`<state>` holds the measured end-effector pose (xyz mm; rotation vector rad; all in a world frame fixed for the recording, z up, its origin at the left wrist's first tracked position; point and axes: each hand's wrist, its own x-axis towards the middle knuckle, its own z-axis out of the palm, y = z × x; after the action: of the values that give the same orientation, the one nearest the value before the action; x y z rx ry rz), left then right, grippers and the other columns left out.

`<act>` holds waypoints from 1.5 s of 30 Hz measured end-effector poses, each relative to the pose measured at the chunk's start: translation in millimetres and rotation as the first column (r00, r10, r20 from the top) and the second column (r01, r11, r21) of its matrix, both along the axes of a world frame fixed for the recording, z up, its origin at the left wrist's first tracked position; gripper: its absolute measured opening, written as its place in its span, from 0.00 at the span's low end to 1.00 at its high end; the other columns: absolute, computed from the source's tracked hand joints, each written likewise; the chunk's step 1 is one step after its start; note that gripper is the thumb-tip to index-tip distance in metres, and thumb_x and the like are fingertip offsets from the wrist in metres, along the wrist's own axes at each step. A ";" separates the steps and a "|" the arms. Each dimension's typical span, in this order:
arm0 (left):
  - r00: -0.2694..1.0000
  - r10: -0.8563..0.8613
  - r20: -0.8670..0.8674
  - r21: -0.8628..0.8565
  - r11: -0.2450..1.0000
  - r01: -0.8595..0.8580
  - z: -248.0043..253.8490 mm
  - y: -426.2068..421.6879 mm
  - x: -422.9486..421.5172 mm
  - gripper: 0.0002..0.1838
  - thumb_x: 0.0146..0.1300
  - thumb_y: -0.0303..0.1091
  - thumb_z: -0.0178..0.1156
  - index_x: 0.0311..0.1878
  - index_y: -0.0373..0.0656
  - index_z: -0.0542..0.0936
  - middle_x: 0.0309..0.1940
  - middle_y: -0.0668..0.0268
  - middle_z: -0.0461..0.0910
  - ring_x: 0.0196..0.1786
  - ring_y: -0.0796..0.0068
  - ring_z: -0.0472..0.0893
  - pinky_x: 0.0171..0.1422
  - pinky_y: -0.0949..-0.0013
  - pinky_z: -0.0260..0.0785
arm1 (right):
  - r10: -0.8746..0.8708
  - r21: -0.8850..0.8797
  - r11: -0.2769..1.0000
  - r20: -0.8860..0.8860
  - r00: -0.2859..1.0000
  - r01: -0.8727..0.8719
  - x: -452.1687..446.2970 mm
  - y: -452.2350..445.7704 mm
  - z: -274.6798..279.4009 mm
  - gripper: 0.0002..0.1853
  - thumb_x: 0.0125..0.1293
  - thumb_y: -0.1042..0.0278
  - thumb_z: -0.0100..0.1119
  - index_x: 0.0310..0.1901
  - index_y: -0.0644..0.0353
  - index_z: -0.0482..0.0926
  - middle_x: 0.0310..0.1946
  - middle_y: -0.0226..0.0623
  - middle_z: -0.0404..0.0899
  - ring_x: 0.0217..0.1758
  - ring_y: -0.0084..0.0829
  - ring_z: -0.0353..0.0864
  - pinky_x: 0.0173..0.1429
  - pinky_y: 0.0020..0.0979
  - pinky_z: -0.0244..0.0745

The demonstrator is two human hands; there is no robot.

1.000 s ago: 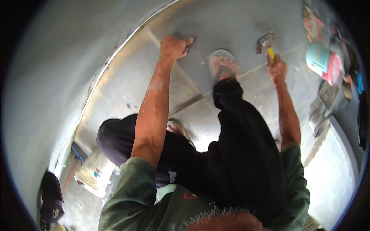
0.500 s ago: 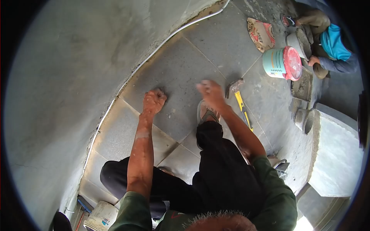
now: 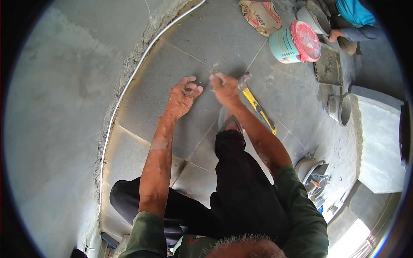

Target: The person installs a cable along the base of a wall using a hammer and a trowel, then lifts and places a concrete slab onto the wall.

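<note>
My left hand (image 3: 183, 96) hovers over a dark grey floor tile (image 3: 148, 101), its fingers loosely bent and apart, with nothing visible in them. Close by on the right, my right hand (image 3: 224, 89) points its partly bent fingers down at the tiles. They look slightly apart, and I see nothing held. A claw hammer (image 3: 258, 107) with a yellow and black handle lies just right of that hand, its head near my knuckles. Below the right hand is my sandalled foot (image 3: 231, 124).
A white cable (image 3: 129, 92) runs along the rough wall base. Toward the upper right are a torn paper bag (image 3: 260, 17), a pale green bucket (image 3: 284, 45) with a red lid, and a mortar-smeared tray (image 3: 329, 64). Another person's hand (image 3: 334, 35) touches a basin (image 3: 314, 17).
My left hand has opened from a fist and moved up and right. The right hand has shifted slightly left and up, nearer the left one. The whole view has also shifted.
</note>
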<state>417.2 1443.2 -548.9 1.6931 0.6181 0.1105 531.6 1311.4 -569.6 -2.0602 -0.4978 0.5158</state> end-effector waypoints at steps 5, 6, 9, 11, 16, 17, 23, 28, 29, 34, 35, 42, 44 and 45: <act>0.895 0.420 -0.148 -0.304 0.842 -0.445 -2.1 62.7 -8.0 0.22 0.61 0.42 0.65 0.47 0.31 0.77 0.38 0.56 0.80 0.41 0.67 0.82 0.45 0.66 0.78 | 0.114 -0.286 0.958 0.342 0.933 -0.012 91.2 -12.0 -20.7 0.15 0.63 0.60 0.56 0.38 0.66 0.80 0.31 0.49 0.82 0.36 0.49 0.82 0.44 0.43 0.75; 0.883 0.443 -0.153 -0.297 0.832 -0.469 -1.1 73.5 -8.9 0.22 0.61 0.42 0.65 0.47 0.31 0.77 0.38 0.56 0.80 0.41 0.67 0.82 0.45 0.66 0.78 | 0.088 -0.238 0.971 0.443 0.892 0.023 103.1 -2.5 -24.9 0.16 0.63 0.59 0.56 0.40 0.67 0.80 0.33 0.51 0.82 0.37 0.50 0.82 0.45 0.44 0.75; 0.764 0.617 -0.188 -0.352 0.684 -0.639 0.5 95.4 -2.5 0.18 0.62 0.43 0.64 0.40 0.34 0.78 0.34 0.60 0.80 0.34 0.71 0.82 0.39 0.70 0.78 | 0.027 -0.116 0.993 0.143 0.989 -0.010 136.5 39.9 -34.1 0.17 0.66 0.59 0.56 0.44 0.68 0.79 0.34 0.50 0.82 0.35 0.44 0.82 0.43 0.39 0.77; 0.728 0.650 -0.215 -0.393 0.625 -0.674 -3.6 102.2 10.4 0.19 0.61 0.42 0.64 0.43 0.34 0.77 0.35 0.58 0.80 0.35 0.69 0.82 0.41 0.69 0.79 | -0.048 -0.012 0.999 -0.093 0.995 0.048 157.2 80.9 -24.9 0.17 0.67 0.60 0.55 0.44 0.69 0.79 0.34 0.47 0.81 0.34 0.39 0.82 0.41 0.35 0.78; 0.646 0.719 -0.257 -0.557 0.435 -0.707 -31.4 120.0 67.1 0.20 0.63 0.39 0.63 0.50 0.32 0.73 0.38 0.56 0.80 0.38 0.65 0.82 0.43 0.65 0.80 | -0.122 0.175 0.957 -0.476 0.871 0.230 228.1 165.8 -42.4 0.15 0.69 0.63 0.54 0.45 0.69 0.79 0.32 0.37 0.80 0.32 0.24 0.79 0.35 0.24 0.78; 0.612 0.745 -0.265 -0.574 0.388 -0.721 -33.3 122.4 82.8 0.19 0.64 0.38 0.62 0.50 0.32 0.73 0.39 0.55 0.80 0.39 0.64 0.82 0.44 0.63 0.80 | -0.129 0.210 0.939 -0.521 0.844 0.273 239.1 180.5 -45.2 0.15 0.69 0.64 0.55 0.44 0.70 0.79 0.31 0.37 0.80 0.30 0.24 0.78 0.34 0.24 0.79; 0.459 0.819 -0.345 -0.569 0.206 -0.796 -57.3 136.7 120.0 0.13 0.67 0.36 0.58 0.48 0.36 0.72 0.38 0.55 0.80 0.41 0.62 0.82 0.46 0.59 0.81 | -0.153 0.244 0.924 -0.469 0.870 0.293 265.9 222.7 -75.4 0.11 0.68 0.67 0.56 0.38 0.68 0.79 0.26 0.35 0.79 0.25 0.23 0.77 0.29 0.25 0.79; 0.418 0.836 -0.356 -0.496 0.209 -0.842 -60.5 134.7 125.2 0.10 0.68 0.35 0.55 0.46 0.39 0.73 0.39 0.57 0.79 0.39 0.63 0.82 0.45 0.58 0.81 | -0.174 0.325 0.908 -0.282 0.944 0.264 257.4 229.5 -88.9 0.11 0.67 0.65 0.57 0.33 0.66 0.79 0.22 0.34 0.78 0.20 0.24 0.77 0.23 0.25 0.75; 0.411 0.841 -0.351 -0.490 0.209 -0.846 -64.5 137.3 125.8 0.10 0.68 0.35 0.55 0.46 0.39 0.73 0.39 0.57 0.79 0.39 0.63 0.82 0.45 0.58 0.81 | -0.186 0.306 0.916 -0.246 0.951 0.258 256.2 231.4 -89.2 0.12 0.67 0.65 0.58 0.32 0.66 0.78 0.21 0.33 0.77 0.19 0.24 0.77 0.23 0.25 0.75; 0.337 0.854 -0.395 -0.522 0.093 -0.848 -72.3 137.0 129.8 0.09 0.68 0.34 0.56 0.46 0.41 0.74 0.38 0.57 0.79 0.37 0.63 0.82 0.44 0.57 0.81 | -0.143 0.239 0.947 -0.292 0.946 0.217 260.4 229.9 -84.4 0.13 0.68 0.62 0.57 0.43 0.65 0.80 0.28 0.33 0.79 0.25 0.22 0.77 0.29 0.25 0.77; 0.345 0.854 -0.389 -0.524 0.103 -0.845 -70.9 140.4 132.0 0.09 0.68 0.34 0.56 0.46 0.41 0.74 0.38 0.57 0.79 0.37 0.63 0.82 0.44 0.57 0.81 | -0.143 0.265 0.931 -0.366 0.919 0.251 261.5 230.2 -83.8 0.13 0.68 0.63 0.57 0.44 0.65 0.80 0.29 0.33 0.79 0.25 0.22 0.77 0.29 0.25 0.77; 0.445 0.814 -0.373 -0.643 0.120 -0.757 -69.0 148.0 128.7 0.07 0.67 0.31 0.57 0.44 0.42 0.75 0.35 0.59 0.79 0.36 0.65 0.81 0.44 0.57 0.80 | -0.114 0.322 0.872 -0.598 0.793 0.368 292.8 237.0 -72.2 0.12 0.63 0.76 0.58 0.47 0.70 0.77 0.29 0.33 0.78 0.27 0.22 0.76 0.26 0.25 0.72; 0.415 0.839 -0.351 -0.626 0.120 -0.771 -70.9 146.9 136.0 0.06 0.67 0.31 0.57 0.43 0.41 0.75 0.33 0.60 0.79 0.35 0.65 0.81 0.42 0.59 0.81 | -0.202 0.287 0.856 -0.580 0.789 0.431 308.0 240.5 -71.3 0.11 0.62 0.78 0.58 0.46 0.69 0.77 0.28 0.35 0.78 0.26 0.22 0.76 0.25 0.25 0.70; 0.435 0.830 -0.349 -0.629 0.136 -0.765 -71.6 147.4 143.6 0.06 0.67 0.31 0.57 0.43 0.41 0.75 0.33 0.60 0.79 0.35 0.65 0.81 0.42 0.59 0.81 | -0.205 0.280 0.862 -0.570 0.796 0.422 314.4 242.0 -71.2 0.12 0.60 0.80 0.59 0.46 0.69 0.78 0.29 0.37 0.79 0.25 0.24 0.76 0.25 0.25 0.71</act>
<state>560.8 1590.6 -620.5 0.3706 1.2849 0.6380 846.0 1553.4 -640.7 -1.4795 0.0841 0.6772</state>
